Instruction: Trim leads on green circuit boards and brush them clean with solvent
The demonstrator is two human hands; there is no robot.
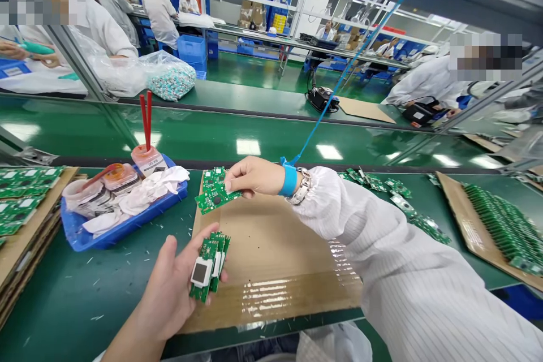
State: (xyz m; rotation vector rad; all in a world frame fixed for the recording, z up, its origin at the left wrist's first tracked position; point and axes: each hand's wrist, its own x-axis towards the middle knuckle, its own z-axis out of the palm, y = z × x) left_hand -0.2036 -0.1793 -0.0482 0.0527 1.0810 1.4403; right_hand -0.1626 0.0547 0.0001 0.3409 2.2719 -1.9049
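My left hand [180, 280] cradles a small fanned stack of green circuit boards [212, 264] in its palm and fingers. The front board carries a white-framed dark square. Up at the far left corner of a cardboard sheet [280, 249], my right hand [250, 176] pinches a green circuit board [217, 200] between thumb and fingertips. Under or just behind it lies another green board [212, 178] on the cardboard; whether the two touch I cannot tell. A blue wrist strap [288, 180] with a blue cord circles my right wrist.
A blue tray [127, 223] at left holds jars, red sticks and white cloths. Green boards cover a cardboard stack [38, 237] at far left and a cardboard sheet [462, 220] at right. Loose boards [418, 218] lie past my right sleeve. Co-workers in white sit beyond.
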